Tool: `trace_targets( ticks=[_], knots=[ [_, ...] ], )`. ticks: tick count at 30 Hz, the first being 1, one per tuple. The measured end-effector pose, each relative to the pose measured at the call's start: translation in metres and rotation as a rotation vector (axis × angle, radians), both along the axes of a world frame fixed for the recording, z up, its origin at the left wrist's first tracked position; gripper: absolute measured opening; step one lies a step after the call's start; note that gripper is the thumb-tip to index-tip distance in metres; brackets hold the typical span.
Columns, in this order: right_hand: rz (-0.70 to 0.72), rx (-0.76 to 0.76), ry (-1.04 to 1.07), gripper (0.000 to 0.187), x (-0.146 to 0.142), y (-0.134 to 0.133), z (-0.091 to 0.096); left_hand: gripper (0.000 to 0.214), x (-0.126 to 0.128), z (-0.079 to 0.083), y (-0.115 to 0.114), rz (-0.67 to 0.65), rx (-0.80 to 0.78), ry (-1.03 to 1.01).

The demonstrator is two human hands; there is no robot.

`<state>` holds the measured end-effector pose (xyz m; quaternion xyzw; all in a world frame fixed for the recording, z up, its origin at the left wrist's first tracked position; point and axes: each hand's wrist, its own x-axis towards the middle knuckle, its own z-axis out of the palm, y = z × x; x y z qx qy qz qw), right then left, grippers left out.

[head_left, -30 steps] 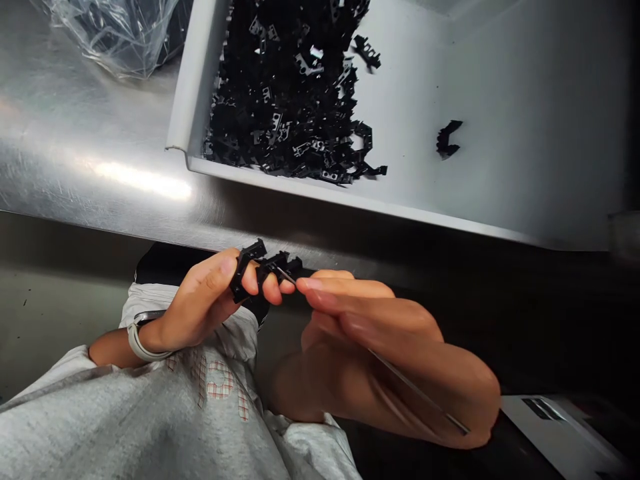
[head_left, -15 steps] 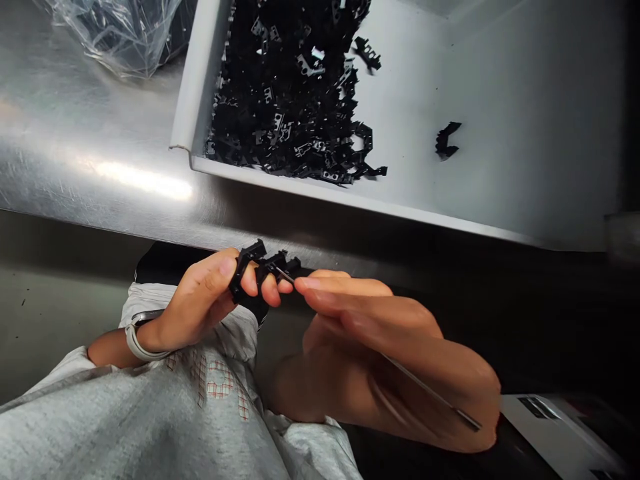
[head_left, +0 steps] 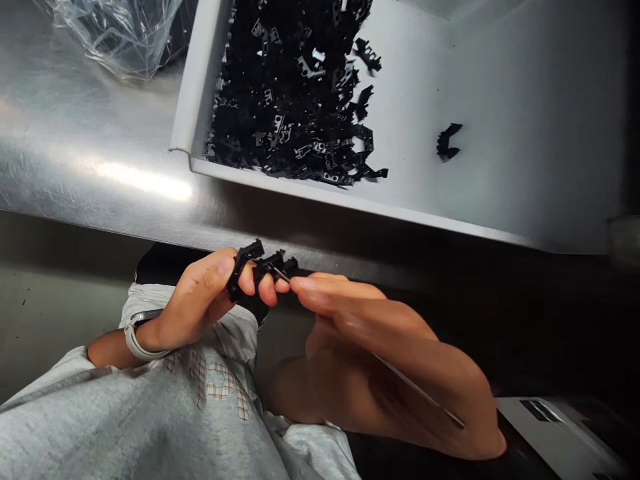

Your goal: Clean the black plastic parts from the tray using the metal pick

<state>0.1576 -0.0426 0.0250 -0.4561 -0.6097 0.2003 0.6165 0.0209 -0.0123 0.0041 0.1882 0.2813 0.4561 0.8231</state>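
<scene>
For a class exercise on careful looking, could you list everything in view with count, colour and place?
Table: one, silver, left and centre
Bin: one, white, top right
Pile: one, black pieces too many to count, bin's left side
Lone piece: one, black, bin's right half
Bag: one, clear with dark contents, top left
Held pieces: count unclear, black, in the left hand
Rod: one, silver, in the right hand
Flat object: one, pale, lower right
Watch: one, pale strap, left wrist
Shirt: one, grey, bottom left
Floor: one, grey-green, left
Hands: two, bare, lower middle

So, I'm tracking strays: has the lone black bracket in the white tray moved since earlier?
No, the lone black bracket shows no shift relative to the white tray.
</scene>
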Motion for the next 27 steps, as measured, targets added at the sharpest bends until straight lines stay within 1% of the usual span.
trace_targets(
  ticks=[1,3,5,6,8,12,17,19,21,23,24,25,27],
  knots=[
    [-0.024,-0.002,0.034,0.031,-0.001,0.000,-0.001,0.032,0.000,0.000,0.000,0.005,0.000,-0.005],
    [-0.083,0.027,0.115,0.019,-0.004,0.003,-0.002,0.032,0.001,0.002,0.000,0.002,-0.004,-0.007],
    [-0.087,0.057,0.101,0.010,-0.005,0.007,-0.002,0.031,0.000,0.002,0.000,-0.006,-0.010,-0.003],
    [-0.081,0.066,0.086,0.009,-0.006,0.009,-0.002,0.031,0.000,0.002,-0.001,-0.014,-0.013,-0.001],
    [-0.082,0.069,0.084,0.014,-0.005,0.011,-0.001,0.031,0.000,0.001,-0.002,-0.018,-0.017,0.000],
    [-0.096,0.079,0.149,0.035,-0.007,0.012,-0.001,0.032,0.004,0.000,-0.002,0.031,0.009,-0.018],
    [-0.221,0.077,0.235,0.045,-0.017,0.013,-0.004,0.029,0.006,0.003,0.001,0.014,0.024,-0.057],
    [-0.243,0.063,0.229,0.043,-0.018,0.013,-0.004,0.029,0.007,0.004,0.001,0.009,0.021,-0.048],
    [-0.238,0.040,0.164,0.034,-0.015,0.012,-0.003,0.029,0.007,0.003,0.001,0.002,0.010,-0.026],
    [-0.201,0.053,0.109,0.022,-0.009,0.010,0.000,0.029,0.008,0.001,-0.001,0.029,-0.009,-0.014],
    [-0.175,0.062,0.103,0.020,-0.006,0.009,0.001,0.029,0.008,0.000,-0.001,0.042,-0.017,-0.014],
    [-0.152,0.071,0.112,0.020,-0.003,0.009,0.001,0.028,0.008,-0.001,-0.001,0.054,-0.024,-0.015],
    [-0.124,0.088,0.145,0.029,0.000,0.008,0.001,0.028,0.007,-0.002,-0.001,0.053,-0.036,-0.023]
  ],
)
